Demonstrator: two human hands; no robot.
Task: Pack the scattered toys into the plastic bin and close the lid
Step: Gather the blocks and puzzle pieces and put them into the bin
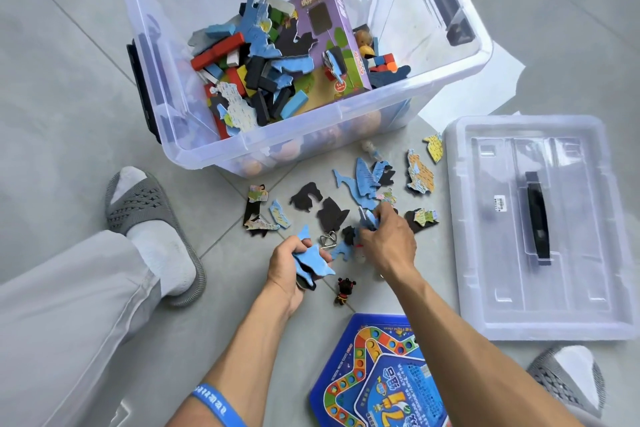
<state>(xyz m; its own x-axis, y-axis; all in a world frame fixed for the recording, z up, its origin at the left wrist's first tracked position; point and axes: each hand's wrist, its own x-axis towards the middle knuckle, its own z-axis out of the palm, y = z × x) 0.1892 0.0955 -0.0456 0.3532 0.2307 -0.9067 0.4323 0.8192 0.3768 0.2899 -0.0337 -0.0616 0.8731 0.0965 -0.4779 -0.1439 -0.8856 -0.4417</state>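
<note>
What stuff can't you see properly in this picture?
- Head view: the blue game board is cut off by the bottom edge and partly covered by the right arm.
- The print on the lid label is too small to read.
- Toys at the bottom of the bin are blurred by its cloudy wall.
- The pieces under the right hand are hidden by its fingers.

The blue game board [377,378] is cut off by the bottom edge; the right hand [388,243] hides the puzzle pieces beneath it.
</note>
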